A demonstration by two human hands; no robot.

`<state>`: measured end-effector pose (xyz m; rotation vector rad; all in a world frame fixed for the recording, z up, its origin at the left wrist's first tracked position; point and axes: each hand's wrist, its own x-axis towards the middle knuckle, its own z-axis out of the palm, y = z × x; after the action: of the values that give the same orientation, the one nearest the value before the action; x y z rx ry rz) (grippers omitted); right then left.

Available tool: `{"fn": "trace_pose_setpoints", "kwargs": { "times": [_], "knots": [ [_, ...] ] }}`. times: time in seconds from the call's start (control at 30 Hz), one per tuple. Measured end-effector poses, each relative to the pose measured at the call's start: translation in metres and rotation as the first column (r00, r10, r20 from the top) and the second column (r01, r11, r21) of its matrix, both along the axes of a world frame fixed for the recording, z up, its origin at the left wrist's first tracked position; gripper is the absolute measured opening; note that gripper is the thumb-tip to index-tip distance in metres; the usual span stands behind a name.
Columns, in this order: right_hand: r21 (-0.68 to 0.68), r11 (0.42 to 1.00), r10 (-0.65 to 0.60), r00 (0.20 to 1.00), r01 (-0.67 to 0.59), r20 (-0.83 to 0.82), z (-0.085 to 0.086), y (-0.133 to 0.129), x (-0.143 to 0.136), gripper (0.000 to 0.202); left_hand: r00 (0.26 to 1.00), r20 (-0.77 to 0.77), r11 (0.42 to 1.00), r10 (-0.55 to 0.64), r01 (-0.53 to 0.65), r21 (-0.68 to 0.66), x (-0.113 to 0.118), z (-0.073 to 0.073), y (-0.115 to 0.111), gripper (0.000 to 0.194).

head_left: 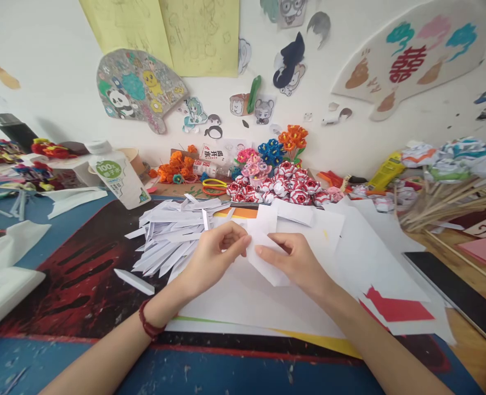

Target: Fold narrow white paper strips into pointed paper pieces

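Between my two hands is a small piece of white paper (271, 269), held above larger white sheets (222, 302). My left hand (220, 249) pinches the paper's left edge between thumb and forefinger. From the other side, my right hand (294, 258) grips it, with the thumb on top and the other fingers partly hidden. Just left of my left hand lies a heap of narrow folded paper strips (164, 236). One separate strip (134, 282) rests on the dark mat (90, 274).
Red-and-white paper flowers (296, 186) are piled along the wall. A white bottle (117, 175) stands at back left. To the right lie a dark phone (461, 293), red paper (399, 306) and a bundle of thin sticks (444, 203).
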<state>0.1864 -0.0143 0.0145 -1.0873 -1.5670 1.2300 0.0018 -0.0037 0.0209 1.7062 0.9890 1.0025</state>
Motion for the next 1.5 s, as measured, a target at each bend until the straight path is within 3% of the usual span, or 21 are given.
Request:
{"fn": "trace_pose_setpoints", "kwargs": {
  "times": [0.17,0.33,0.47,0.6,0.8,0.93,1.0,1.07,1.1,1.2,1.3,1.37,1.43,1.5],
  "knots": [
    [-0.169,0.986,-0.067,0.952,0.016,-0.298,0.004,0.002,0.001,0.031,0.970,0.219,0.990,0.101,-0.076,-0.119,0.000,0.000,0.002,0.023],
    [-0.152,0.988,0.004,0.975,-0.039,-0.223,0.001,0.001,-0.002,0.028,0.958,0.285,0.976,0.043,0.020,-0.217,0.004,-0.004,0.003,0.021],
    [-0.119,0.992,-0.062,0.988,0.045,-0.143,0.000,0.001,-0.001,0.022,0.982,0.187,0.980,-0.016,0.052,-0.191,0.006,-0.005,0.002,0.022],
    [-0.151,0.988,-0.052,0.997,0.043,-0.058,0.002,0.002,0.003,0.018,0.997,0.066,0.989,-0.029,0.038,-0.142,0.003,-0.003,0.002,0.024],
    [-0.076,0.996,-0.065,0.989,0.055,-0.137,0.000,0.005,0.004,0.021,0.994,0.009,0.987,-0.111,0.111,-0.114,0.003,-0.004,0.000,0.025],
    [-0.091,0.996,-0.005,0.991,-0.007,-0.130,-0.002,0.006,0.003,0.027,0.993,-0.010,0.986,-0.116,0.114,-0.121,0.005,-0.006,-0.002,0.027],
    [-0.101,0.995,-0.009,0.993,-0.003,-0.116,-0.003,0.006,0.004,0.031,0.993,-0.083,0.995,-0.080,0.075,-0.061,0.004,-0.007,-0.003,0.027],
    [-0.107,0.994,-0.034,0.993,0.022,-0.115,-0.002,0.006,0.005,0.032,0.983,-0.184,0.995,-0.013,0.030,0.092,0.002,-0.007,-0.003,0.021],
    [-0.111,0.993,-0.045,0.992,0.032,-0.116,-0.002,0.006,0.007,0.032,0.971,-0.236,0.981,0.022,0.025,0.194,0.001,-0.008,-0.003,0.028],
    [-0.122,0.991,-0.066,0.994,0.054,-0.093,-0.001,0.006,0.010,0.033,0.913,-0.389,0.857,0.120,0.102,0.505,-0.005,-0.010,-0.001,0.062],
    [-0.076,0.995,-0.073,0.997,0.072,-0.004,-0.001,0.006,0.011,0.036,0.832,-0.487,0.615,0.266,0.243,0.750,-0.011,-0.011,0.003,0.041],
    [-0.018,0.995,-0.093,0.993,0.095,0.074,-0.001,0.006,0.011,0.036,0.783,-0.525,0.459,0.334,0.351,0.816,-0.014,-0.011,0.004,0.026],
    [0.036,0.993,-0.119,0.983,0.115,0.142,-0.002,0.006,0.010,0.034,0.751,-0.544,0.364,0.375,0.420,0.831,-0.017,-0.010,0.004,0.022],
    [0.082,0.989,-0.140,0.971,0.126,0.193,-0.004,0.006,0.009,0.032,0.744,-0.535,0.322,0.401,0.432,0.842,-0.018,-0.009,0.003,0.021]
  ]
}}
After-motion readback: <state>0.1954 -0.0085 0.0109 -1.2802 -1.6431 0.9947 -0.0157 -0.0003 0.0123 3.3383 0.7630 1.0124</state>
